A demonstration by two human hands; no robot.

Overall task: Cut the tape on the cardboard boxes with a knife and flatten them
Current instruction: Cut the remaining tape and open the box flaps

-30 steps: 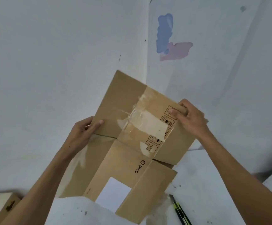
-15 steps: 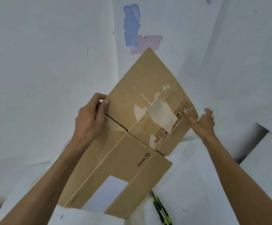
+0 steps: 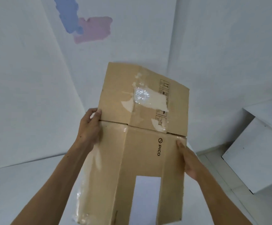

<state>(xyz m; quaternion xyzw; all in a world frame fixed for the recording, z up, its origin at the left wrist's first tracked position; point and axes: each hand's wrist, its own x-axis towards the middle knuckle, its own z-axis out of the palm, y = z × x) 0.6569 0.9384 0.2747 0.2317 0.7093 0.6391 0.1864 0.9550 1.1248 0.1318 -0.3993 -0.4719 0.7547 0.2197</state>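
A flattened brown cardboard box [image 3: 141, 153] printed with PICO is held up in front of me, its top flaps tilted away. Torn clear tape [image 3: 142, 95] and a white label [image 3: 146, 197] show on its face. My left hand [image 3: 89, 129] grips the left edge where the upper flap begins, thumb on the front. On the right edge, just below the flap, my right hand [image 3: 188, 161] holds the box with its thumb on the front and its fingers hidden behind. No knife is in view.
A white tabletop [image 3: 31, 189] lies under the box. White blocks [image 3: 262, 153] stand to the right. The white wall corner behind carries a blue and pink paint patch [image 3: 86, 28].
The box has turned from slanted to squarely upright before me. My right hand moved from the upper flap down to the right edge. The knife below is now out of sight.
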